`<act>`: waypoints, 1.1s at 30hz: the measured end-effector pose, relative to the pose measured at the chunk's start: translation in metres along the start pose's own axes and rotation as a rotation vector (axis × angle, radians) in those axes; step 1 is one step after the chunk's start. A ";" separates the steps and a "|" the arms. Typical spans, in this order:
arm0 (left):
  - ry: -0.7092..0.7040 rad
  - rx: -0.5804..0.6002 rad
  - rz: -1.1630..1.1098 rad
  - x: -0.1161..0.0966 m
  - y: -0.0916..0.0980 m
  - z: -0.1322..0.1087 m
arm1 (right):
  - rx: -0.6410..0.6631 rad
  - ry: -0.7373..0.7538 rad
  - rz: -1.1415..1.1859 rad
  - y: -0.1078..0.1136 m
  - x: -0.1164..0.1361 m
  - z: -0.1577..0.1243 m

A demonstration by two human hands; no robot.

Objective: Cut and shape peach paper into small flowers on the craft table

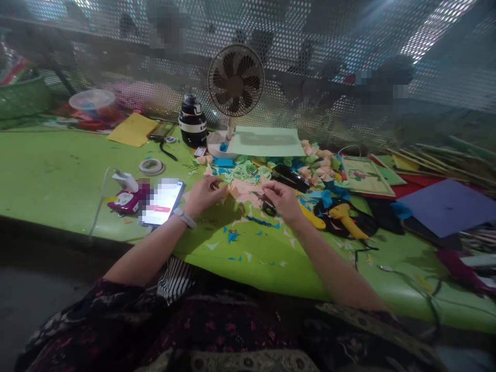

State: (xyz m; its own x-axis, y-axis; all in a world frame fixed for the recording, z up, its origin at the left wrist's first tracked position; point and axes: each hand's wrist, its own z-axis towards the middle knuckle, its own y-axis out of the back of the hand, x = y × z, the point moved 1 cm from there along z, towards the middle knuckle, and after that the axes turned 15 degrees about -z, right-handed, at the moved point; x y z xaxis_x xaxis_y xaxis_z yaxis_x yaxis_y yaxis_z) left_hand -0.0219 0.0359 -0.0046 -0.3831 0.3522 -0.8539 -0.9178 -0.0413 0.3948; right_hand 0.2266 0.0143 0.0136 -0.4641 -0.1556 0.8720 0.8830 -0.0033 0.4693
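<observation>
My left hand (208, 194), a pale watch strap on its wrist, is closed in a pinch at the left end of a piece of peach paper (246, 190). At the paper's right end, the fingers of my right hand (283, 200) pinch too. Exactly how much paper sits between the fingertips is hard to make out. Just below the right fingers lies a small dark ring-shaped thing (268, 208), perhaps a scissor handle. Behind the hands is a heap of green paper cutouts (248, 169), with peach paper flowers (323, 165) and a black stapler (292, 178) on its right.
A lit phone (161, 201) and tape roll (151, 166) lie left. A fan (236, 80), black bottle (192, 124) and light green sheet (267, 141) stand or lie behind. A yellow-handled glue gun (346, 219) with its cord and a purple sheet (449, 206) are right.
</observation>
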 end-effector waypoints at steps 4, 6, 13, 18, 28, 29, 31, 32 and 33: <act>-0.156 -0.016 -0.204 -0.020 -0.005 -0.010 | -0.002 -0.033 0.089 -0.007 0.000 -0.009; -0.103 0.113 -0.343 -0.027 -0.011 -0.015 | 0.047 -0.026 0.087 -0.008 0.003 -0.015; 0.044 0.464 -0.564 -0.028 -0.019 -0.022 | 0.160 0.087 -0.067 -0.005 0.010 -0.025; 0.189 0.647 -0.612 -0.028 -0.021 -0.026 | 0.118 0.223 -0.233 -0.008 0.012 -0.028; 0.309 0.464 -0.732 -0.026 -0.019 -0.023 | 0.008 0.214 -0.865 0.034 0.022 -0.020; 0.326 0.415 -0.761 -0.025 -0.019 -0.023 | 0.078 0.151 -1.020 0.039 0.018 -0.017; 0.357 0.355 -0.819 -0.025 -0.018 -0.022 | 0.214 0.061 -1.256 0.043 0.010 -0.014; 0.367 0.344 -0.843 -0.025 -0.018 -0.021 | 0.258 0.042 -1.324 0.042 0.006 -0.012; 0.373 0.337 -0.860 -0.025 -0.018 -0.021 | 0.287 0.034 -1.365 0.040 0.003 -0.011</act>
State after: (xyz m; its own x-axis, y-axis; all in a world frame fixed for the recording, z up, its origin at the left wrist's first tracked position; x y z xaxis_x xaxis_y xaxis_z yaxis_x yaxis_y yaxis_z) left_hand 0.0018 0.0079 0.0022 0.3376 -0.1812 -0.9237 -0.8431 0.3783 -0.3823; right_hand 0.2607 0.0026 0.0336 -0.9310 -0.2171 -0.2935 -0.3069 0.0299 0.9513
